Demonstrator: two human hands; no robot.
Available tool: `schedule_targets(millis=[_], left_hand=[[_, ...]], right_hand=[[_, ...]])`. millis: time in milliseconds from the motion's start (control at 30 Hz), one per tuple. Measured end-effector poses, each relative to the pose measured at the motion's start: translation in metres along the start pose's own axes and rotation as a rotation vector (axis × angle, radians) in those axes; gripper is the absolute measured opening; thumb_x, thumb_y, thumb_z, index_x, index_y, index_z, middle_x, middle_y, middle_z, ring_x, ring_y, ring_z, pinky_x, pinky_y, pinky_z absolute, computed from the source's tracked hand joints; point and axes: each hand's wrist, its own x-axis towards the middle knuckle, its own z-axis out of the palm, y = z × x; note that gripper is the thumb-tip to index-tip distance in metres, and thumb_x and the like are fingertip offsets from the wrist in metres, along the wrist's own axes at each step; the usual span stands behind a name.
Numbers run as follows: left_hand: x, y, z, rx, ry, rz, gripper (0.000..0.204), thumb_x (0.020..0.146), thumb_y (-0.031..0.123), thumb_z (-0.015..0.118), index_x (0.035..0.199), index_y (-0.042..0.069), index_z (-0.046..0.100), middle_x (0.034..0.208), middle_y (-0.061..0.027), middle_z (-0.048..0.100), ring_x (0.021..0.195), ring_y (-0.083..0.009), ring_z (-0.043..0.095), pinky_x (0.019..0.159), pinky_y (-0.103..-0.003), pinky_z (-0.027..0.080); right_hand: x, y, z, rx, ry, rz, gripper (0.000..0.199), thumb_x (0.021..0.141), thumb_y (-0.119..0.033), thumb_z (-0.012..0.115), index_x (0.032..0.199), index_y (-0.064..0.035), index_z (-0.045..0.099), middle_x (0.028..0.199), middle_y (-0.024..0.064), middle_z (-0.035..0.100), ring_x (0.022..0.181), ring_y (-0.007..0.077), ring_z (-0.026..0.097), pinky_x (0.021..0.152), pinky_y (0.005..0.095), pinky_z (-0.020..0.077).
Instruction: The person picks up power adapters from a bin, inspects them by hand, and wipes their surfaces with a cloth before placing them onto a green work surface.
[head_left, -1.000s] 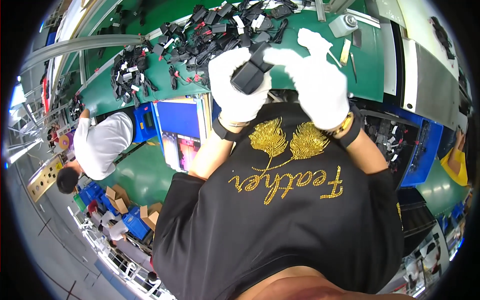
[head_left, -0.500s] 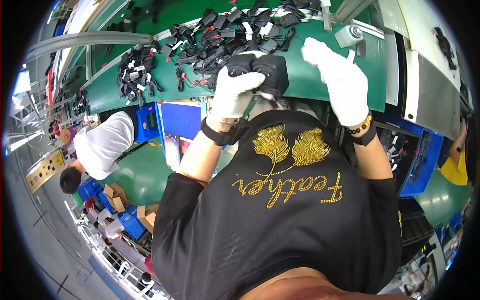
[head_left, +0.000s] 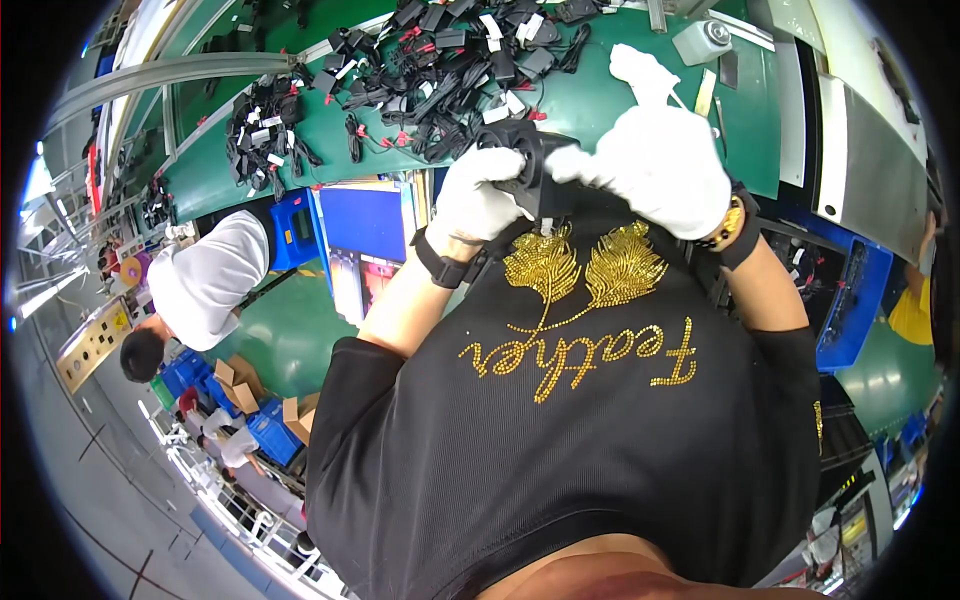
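Observation:
My left hand (head_left: 482, 192), in a white glove, grips a blocky black housing (head_left: 540, 165) with rounded recesses, held just off the table's near edge against my black shirt. My right hand (head_left: 665, 165), gloved as well, is closed around a crumpled white cloth (head_left: 645, 75) that sticks out above the fist. One right fingertip points at the housing's right side, touching or nearly so; I cannot tell which. Beyond the hands, a heap of black adapters with cables (head_left: 450, 80) lies on the green tabletop (head_left: 600, 110).
A white bottle (head_left: 703, 42) stands at the far right, near a pale yellow strip (head_left: 706, 92). Another bunch of cabled black parts (head_left: 265, 135) lies left. A blue bin (head_left: 850, 310) is at right. A person in white (head_left: 210, 280) bends at left.
My right hand has moved left toward the housing, bringing the cloth along. My left hand has turned the housing and drawn it slightly nearer to my body.

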Motion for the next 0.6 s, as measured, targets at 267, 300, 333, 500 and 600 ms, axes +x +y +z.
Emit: schedule_targets(millis=[267,300,333,500,600], left_hand=[[0.012,-0.035,-0.049,-0.301,-0.213,-0.130,0.058,0.059,0.006,0.073,0.111,-0.008,0.053,0.098,-0.0149,0.064,0.087,-0.0234,0.063,0.082,-0.031,0.049],[0.008,-0.014,-0.024,-0.314,-0.305,-0.138,0.057,0.056,0.009,0.076,0.107,-0.008,0.057,0.097,-0.0139,0.064,0.088,-0.0211,0.062,0.082,-0.029,0.048],[0.007,-0.012,-0.022,-0.324,-0.296,-0.149,0.057,0.056,0.009,0.076,0.107,-0.008,0.057,0.097,-0.0139,0.064,0.088,-0.0211,0.062,0.082,-0.029,0.048],[0.007,-0.011,-0.021,0.093,-0.356,-0.117,0.055,0.053,0.010,0.077,0.102,-0.007,0.059,0.097,-0.0134,0.064,0.088,-0.0203,0.061,0.082,-0.030,0.047],[0.010,-0.016,-0.025,0.102,-0.458,-0.171,0.057,0.051,0.008,0.078,0.103,-0.006,0.059,0.099,-0.0144,0.063,0.089,-0.0215,0.061,0.083,-0.031,0.047]], right_hand=[[0.000,0.018,-0.008,-0.432,-0.078,-0.116,0.009,0.075,-0.013,0.064,0.083,-0.0119,0.068,0.080,0.0073,0.060,0.086,0.0278,0.058,0.085,0.0337,0.0471],[-0.003,0.008,-0.012,-0.423,-0.087,-0.106,0.009,0.075,-0.013,0.064,0.083,-0.0119,0.068,0.080,0.0073,0.060,0.086,0.0278,0.058,0.085,0.0337,0.0471],[-0.003,-0.004,-0.020,-0.039,-0.136,0.037,0.004,0.075,-0.014,0.065,0.078,-0.0111,0.067,0.072,0.0072,0.058,0.075,0.0268,0.058,0.075,0.0325,0.0479],[-0.002,-0.028,-0.022,0.068,-0.223,-0.269,0.021,0.074,-0.020,0.070,0.064,-0.0039,0.060,0.058,0.0061,0.054,0.053,0.0239,0.053,0.046,0.0325,0.0384],[-0.015,-0.001,0.006,0.411,-0.113,-0.317,0.023,0.078,-0.025,0.063,0.072,-0.0029,0.061,0.062,0.0079,0.057,0.055,0.0255,0.055,0.050,0.0336,0.0418]])
